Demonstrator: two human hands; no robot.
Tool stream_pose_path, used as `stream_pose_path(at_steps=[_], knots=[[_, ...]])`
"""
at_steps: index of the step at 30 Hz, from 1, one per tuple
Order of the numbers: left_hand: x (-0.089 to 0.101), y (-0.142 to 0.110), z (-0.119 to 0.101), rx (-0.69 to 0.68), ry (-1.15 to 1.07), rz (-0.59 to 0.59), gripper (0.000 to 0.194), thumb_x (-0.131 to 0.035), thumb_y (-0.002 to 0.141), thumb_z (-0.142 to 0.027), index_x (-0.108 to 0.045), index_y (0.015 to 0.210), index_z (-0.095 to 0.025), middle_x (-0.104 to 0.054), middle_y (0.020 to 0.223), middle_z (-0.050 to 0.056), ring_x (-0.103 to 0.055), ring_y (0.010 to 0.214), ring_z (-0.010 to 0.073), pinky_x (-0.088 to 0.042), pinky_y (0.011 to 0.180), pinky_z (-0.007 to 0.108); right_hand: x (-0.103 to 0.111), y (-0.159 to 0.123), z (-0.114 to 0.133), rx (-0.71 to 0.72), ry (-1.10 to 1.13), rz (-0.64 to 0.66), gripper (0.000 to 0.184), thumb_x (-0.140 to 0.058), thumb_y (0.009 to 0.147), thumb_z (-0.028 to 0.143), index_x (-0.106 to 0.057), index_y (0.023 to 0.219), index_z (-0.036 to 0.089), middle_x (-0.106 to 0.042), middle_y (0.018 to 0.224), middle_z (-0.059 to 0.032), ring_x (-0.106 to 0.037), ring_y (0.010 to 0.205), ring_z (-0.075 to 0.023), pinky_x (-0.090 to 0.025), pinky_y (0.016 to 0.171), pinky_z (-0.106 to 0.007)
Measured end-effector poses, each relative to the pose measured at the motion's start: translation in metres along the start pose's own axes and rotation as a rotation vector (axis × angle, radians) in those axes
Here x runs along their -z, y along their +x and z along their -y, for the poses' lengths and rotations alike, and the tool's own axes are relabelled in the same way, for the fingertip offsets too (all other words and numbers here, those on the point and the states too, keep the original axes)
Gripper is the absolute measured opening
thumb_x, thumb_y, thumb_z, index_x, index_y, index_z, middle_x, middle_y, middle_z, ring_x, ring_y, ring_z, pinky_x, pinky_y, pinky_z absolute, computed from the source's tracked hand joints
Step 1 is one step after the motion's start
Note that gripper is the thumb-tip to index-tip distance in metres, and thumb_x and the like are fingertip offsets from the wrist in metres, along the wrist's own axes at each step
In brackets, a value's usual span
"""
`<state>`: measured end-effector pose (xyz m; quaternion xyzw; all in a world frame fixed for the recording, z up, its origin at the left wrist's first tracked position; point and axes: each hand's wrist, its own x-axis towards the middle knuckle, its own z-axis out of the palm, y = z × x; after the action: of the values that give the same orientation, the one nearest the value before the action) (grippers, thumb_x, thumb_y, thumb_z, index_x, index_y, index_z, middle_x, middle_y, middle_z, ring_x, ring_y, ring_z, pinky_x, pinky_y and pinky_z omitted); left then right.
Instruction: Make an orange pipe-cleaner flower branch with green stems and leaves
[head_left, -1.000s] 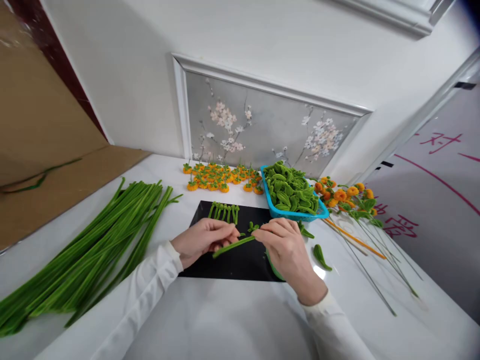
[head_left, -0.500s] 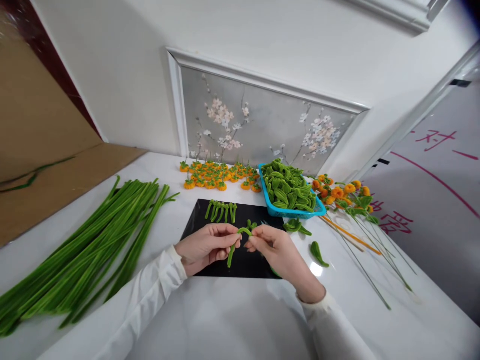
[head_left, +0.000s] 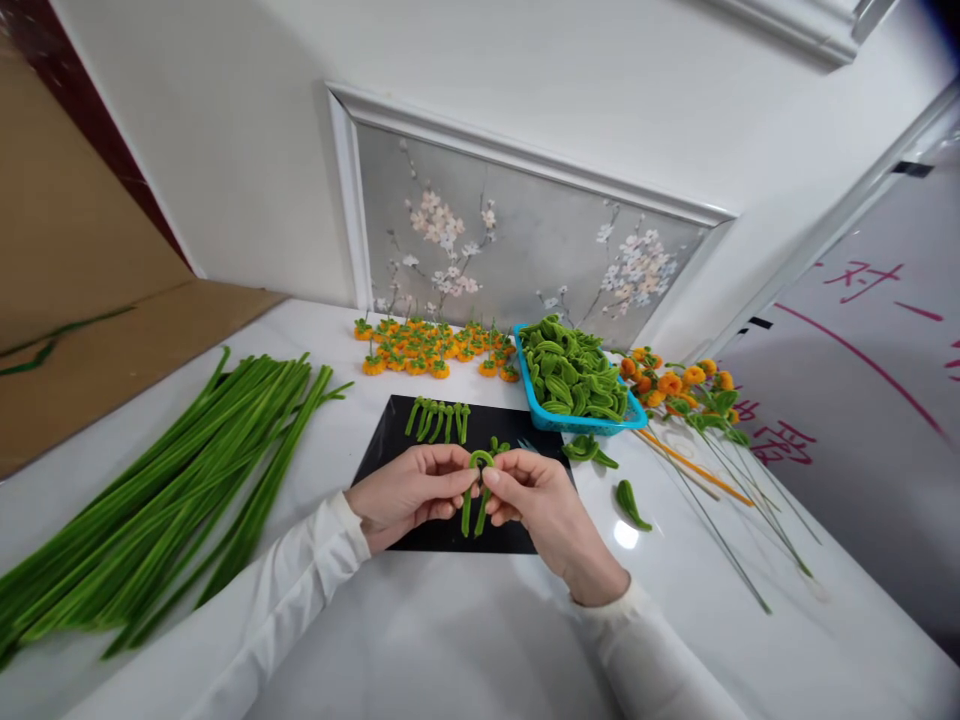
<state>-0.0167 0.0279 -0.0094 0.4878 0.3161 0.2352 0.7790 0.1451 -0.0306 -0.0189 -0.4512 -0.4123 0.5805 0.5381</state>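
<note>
A short green pipe cleaner (head_left: 481, 458) is bent into an upside-down U, its two ends hanging down. My left hand (head_left: 416, 492) pinches its left side between thumb and fingers, and my right hand (head_left: 541, 505) pinches the right side. Both hands are above a black mat (head_left: 397, 430). On that mat, beyond my left hand, lies a row of short green pipe cleaner pieces (head_left: 439, 420) with looped tops. A few small green pieces (head_left: 498, 444) show just behind my fingers, partly hidden.
Long green pipe cleaners (head_left: 187, 490) lie in a heap at left. A blue basket (head_left: 592, 429) holds green leaf shapes (head_left: 574, 370). Orange pieces with green tops (head_left: 416, 350) stand by the wall. Orange flowers on stems (head_left: 675, 383) and a loose green leaf (head_left: 631, 503) lie right.
The pipe cleaner went from a loose curve to a tight U with both ends pointing down. My right hand has come in closer to my left. The view has shifted slightly.
</note>
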Motion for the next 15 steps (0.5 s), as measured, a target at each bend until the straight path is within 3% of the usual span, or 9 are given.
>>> stream_pose_path(at_steps=[4, 11, 15], knots=[[-0.0002, 0.0001, 0.0007, -0.01, 0.039, 0.001, 0.016, -0.072, 0.075, -0.029, -0.065, 0.077, -0.015, -0.06, 0.067, -0.003, -0.048, 0.053, 0.0022, -0.041, 0.048, 0.01, -0.0006, 0.0009, -0.0023, 0.009, -0.012, -0.01, 0.027, -0.075, 0.067, 0.036, -0.061, 0.074, 0.014, -0.059, 0.056, 0.0032, -0.056, 0.05, -0.0072, -0.05, 0.046, -0.016], [0.0011, 0.0022, 0.002, -0.002, 0.076, -0.008, 0.02, -0.071, 0.074, -0.032, -0.067, 0.074, -0.012, -0.056, 0.063, -0.003, -0.044, 0.051, 0.0028, -0.037, 0.047, 0.012, -0.0007, -0.0003, -0.0004, 0.048, 0.006, 0.036, 0.038, -0.07, 0.074, 0.037, -0.062, 0.105, 0.017, -0.064, 0.064, 0.002, -0.063, 0.054, -0.0098, -0.055, 0.05, -0.021], [0.0015, 0.0039, 0.0014, 0.012, 0.109, -0.015, 0.023, -0.072, 0.073, -0.033, -0.066, 0.065, -0.011, -0.053, 0.057, -0.003, -0.04, 0.047, 0.0031, -0.031, 0.043, 0.014, 0.0042, 0.0, -0.002, 0.017, 0.046, 0.129, 0.031, -0.067, 0.077, 0.036, -0.068, 0.1, 0.015, -0.067, 0.072, -0.0017, -0.065, 0.059, -0.0097, -0.056, 0.057, -0.02]])
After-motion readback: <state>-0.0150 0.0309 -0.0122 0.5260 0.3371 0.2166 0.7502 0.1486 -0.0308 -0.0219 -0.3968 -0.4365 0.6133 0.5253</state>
